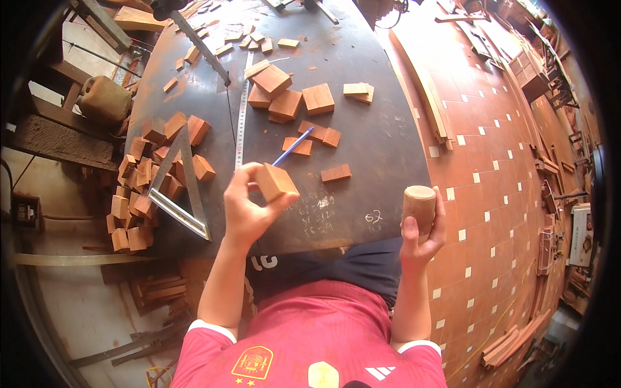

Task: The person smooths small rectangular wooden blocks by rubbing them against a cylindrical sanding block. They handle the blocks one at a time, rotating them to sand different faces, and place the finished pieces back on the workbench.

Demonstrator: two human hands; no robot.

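Raised over the near edge of the dark table (388, 155), my left hand (243, 210) pinches a wooden block (277, 183) between thumb and fingers. A blue pen (295, 145) slants out from behind that block; whether my fingers hold it too, I cannot tell. My right hand (424, 247) is wrapped round an upright wooden cylinder (418, 210) with a pale top, off the table's right side. Beyond the left hand lie loose wooden blocks (318, 99), some stacked, and a small reddish block (336, 172).
At the table's left, a metal triangle square (189, 174) rests by a heap of blocks (138, 174). A measuring strip (242, 110) runs away from me beside a dark bar (200, 46). Small offcuts (255, 39) lie farther off. Long boards (424, 90) lie along the tiled floor (479, 213).
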